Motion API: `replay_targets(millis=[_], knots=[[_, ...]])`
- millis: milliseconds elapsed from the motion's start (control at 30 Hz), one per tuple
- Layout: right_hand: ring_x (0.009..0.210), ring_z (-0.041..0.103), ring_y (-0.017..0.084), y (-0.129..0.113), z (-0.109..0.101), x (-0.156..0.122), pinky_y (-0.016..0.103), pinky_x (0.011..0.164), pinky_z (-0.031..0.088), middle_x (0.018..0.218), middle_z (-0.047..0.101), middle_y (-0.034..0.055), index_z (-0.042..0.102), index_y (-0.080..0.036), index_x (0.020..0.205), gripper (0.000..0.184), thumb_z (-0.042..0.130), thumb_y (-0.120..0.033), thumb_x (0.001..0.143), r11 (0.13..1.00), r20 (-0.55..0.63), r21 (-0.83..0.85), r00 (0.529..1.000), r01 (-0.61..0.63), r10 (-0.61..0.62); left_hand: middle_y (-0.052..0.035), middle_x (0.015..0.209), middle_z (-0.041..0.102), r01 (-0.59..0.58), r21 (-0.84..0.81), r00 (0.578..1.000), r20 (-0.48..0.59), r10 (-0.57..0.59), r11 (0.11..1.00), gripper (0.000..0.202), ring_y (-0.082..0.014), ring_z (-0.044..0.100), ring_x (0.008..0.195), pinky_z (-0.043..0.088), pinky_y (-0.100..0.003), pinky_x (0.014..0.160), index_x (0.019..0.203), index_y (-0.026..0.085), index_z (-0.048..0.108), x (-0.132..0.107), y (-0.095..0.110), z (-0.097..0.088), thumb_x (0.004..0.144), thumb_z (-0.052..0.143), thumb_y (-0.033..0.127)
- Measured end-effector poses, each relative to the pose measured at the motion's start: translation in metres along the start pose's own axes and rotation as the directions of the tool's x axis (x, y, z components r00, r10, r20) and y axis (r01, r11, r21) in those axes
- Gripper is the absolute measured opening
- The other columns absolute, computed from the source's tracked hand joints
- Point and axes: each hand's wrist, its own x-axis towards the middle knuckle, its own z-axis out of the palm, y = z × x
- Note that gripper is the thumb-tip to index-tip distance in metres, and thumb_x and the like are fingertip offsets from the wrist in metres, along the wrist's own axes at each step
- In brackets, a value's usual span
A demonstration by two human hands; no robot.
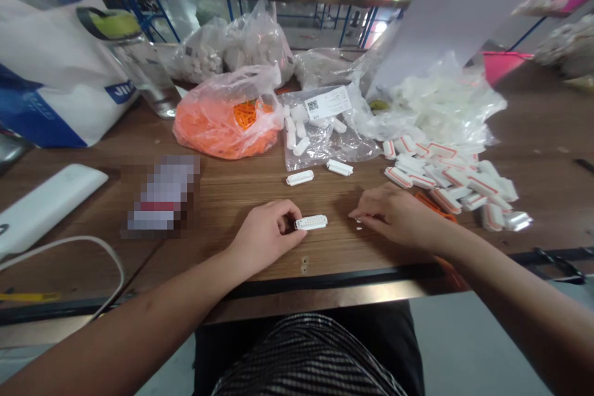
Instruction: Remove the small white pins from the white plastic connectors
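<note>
My left hand (pixel 266 232) rests on the wooden table (pixel 223 192) with its fingers curled round one end of a small white plastic connector (pixel 310 222). My right hand (pixel 394 213) lies palm down just to the right, fingertips pressed together on the tabletop near a tiny white bit (pixel 358 228); whether it holds anything is hidden. Two more white connectors (pixel 299 177) (pixel 339 167) lie loose a little farther back. A pile of white connectors with orange inserts (pixel 445 182) sits by my right hand.
A clear bag of orange parts (pixel 223 120) and a labelled bag of white parts (pixel 320 130) lie behind. A glass jar (pixel 139 62), a large white bag (pixel 51 62), a white flat device (pixel 41 204) with cable stand left. More plastic bags crowd the back.
</note>
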Motion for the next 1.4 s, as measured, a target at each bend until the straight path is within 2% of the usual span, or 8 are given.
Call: replay_targets(millis=[167, 267, 400, 533, 700, 867, 1100, 1400], knots=[[0.08, 0.062, 0.02, -0.002, -0.007, 0.007, 0.036, 0.078, 0.042, 0.087, 0.07, 0.0061, 0.073, -0.019, 0.084, 0.022, 0.051, -0.017, 0.089, 0.996, 0.097, -0.087, 0.995, -0.001, 0.01, 0.0057, 0.063, 0.053, 0.002, -0.016, 1.0, -0.003, -0.002, 1.0, 0.009, -0.0096, 0.046, 0.054, 0.036, -0.024, 0.057, 0.08, 0.02, 0.063, -0.001, -0.002, 0.001, 0.074, 0.068, 0.024], [0.077, 0.063, 0.02, -0.002, -0.009, 0.006, 0.034, 0.074, 0.043, 0.083, 0.07, 0.0053, 0.071, -0.019, 0.079, 0.02, 0.052, -0.018, 0.086, 0.994, 0.1, -0.067, 0.99, -0.088, 0.095, 0.0059, 0.062, 0.053, 0.003, -0.016, 1.0, -0.006, -0.003, 1.0, 0.009, -0.0095, 0.046, 0.054, 0.036, -0.024, 0.057, 0.08, 0.02, 0.063, -0.002, -0.002, 0.001, 0.073, 0.068, 0.023], [0.069, 0.062, 0.017, 0.003, -0.008, 0.002, 0.03, 0.065, 0.045, 0.078, 0.071, 0.0034, 0.071, -0.019, 0.077, 0.014, 0.058, -0.024, 0.082, 0.955, 0.098, 0.075, 0.955, -0.289, 0.281, 0.006, 0.062, 0.053, 0.005, -0.02, 1.0, -0.005, -0.005, 1.0, 0.009, -0.0096, 0.046, 0.053, 0.037, -0.024, 0.057, 0.08, 0.019, 0.063, -0.001, -0.001, 0.0, 0.073, 0.069, 0.023], [0.063, 0.06, 0.015, 0.001, -0.006, -0.002, 0.027, 0.057, 0.044, 0.072, 0.069, 0.002, 0.069, -0.019, 0.077, 0.018, 0.059, -0.032, 0.084, 0.893, 0.074, 0.286, 0.937, -0.349, 0.342, 0.0059, 0.062, 0.052, -0.001, -0.01, 1.0, -0.004, 0.001, 1.0, 0.009, -0.0097, 0.046, 0.054, 0.037, -0.024, 0.057, 0.08, 0.019, 0.063, -0.001, -0.001, 0.0, 0.073, 0.069, 0.023], [0.069, 0.06, 0.014, -0.03, -0.003, 0.011, 0.027, 0.063, 0.044, 0.08, 0.07, 0.0016, 0.067, -0.02, 0.081, 0.017, 0.057, -0.032, 0.087, 0.882, -0.05, 0.43, 0.97, -0.193, 0.237, 0.0058, 0.062, 0.052, 0.02, -0.015, 1.0, -0.005, -0.02, 1.0, 0.009, -0.01, 0.047, 0.054, 0.037, -0.024, 0.057, 0.08, 0.02, 0.064, 0.0, -0.001, 0.002, 0.073, 0.068, 0.024], [0.065, 0.056, 0.012, -0.061, 0.007, 0.035, 0.032, 0.074, 0.039, 0.074, 0.065, 0.0003, 0.065, -0.017, 0.08, 0.01, 0.057, -0.019, 0.087, 0.969, -0.117, 0.247, 0.992, -0.025, 0.055, 0.0061, 0.061, 0.052, 0.018, -0.015, 1.0, -0.015, -0.018, 1.0, 0.01, -0.0103, 0.047, 0.054, 0.036, -0.024, 0.056, 0.08, 0.02, 0.063, -0.001, -0.001, 0.003, 0.073, 0.069, 0.022], [0.068, 0.058, 0.014, -0.063, 0.017, 0.047, 0.033, 0.077, 0.036, 0.076, 0.066, 0.0012, 0.065, -0.016, 0.084, 0.008, 0.058, -0.018, 0.087, 0.989, -0.106, 0.147, 0.994, 0.03, -0.014, 0.0057, 0.062, 0.053, 0.0, -0.02, 1.0, -0.029, -0.001, 1.0, 0.01, -0.0101, 0.047, 0.054, 0.036, -0.023, 0.056, 0.078, 0.02, 0.062, -0.002, 0.0, 0.004, 0.073, 0.07, 0.024], [0.07, 0.057, 0.016, -0.07, 0.015, 0.044, 0.033, 0.074, 0.032, 0.074, 0.066, 0.0036, 0.071, -0.016, 0.08, 0.02, 0.053, -0.018, 0.089, 0.99, -0.126, 0.002, 0.982, 0.144, -0.143, 0.0062, 0.061, 0.052, 0.021, -0.021, 1.0, -0.023, -0.021, 1.0, 0.011, -0.0098, 0.046, 0.053, 0.037, -0.024, 0.056, 0.078, 0.02, 0.063, -0.001, -0.001, 0.003, 0.072, 0.071, 0.023]])
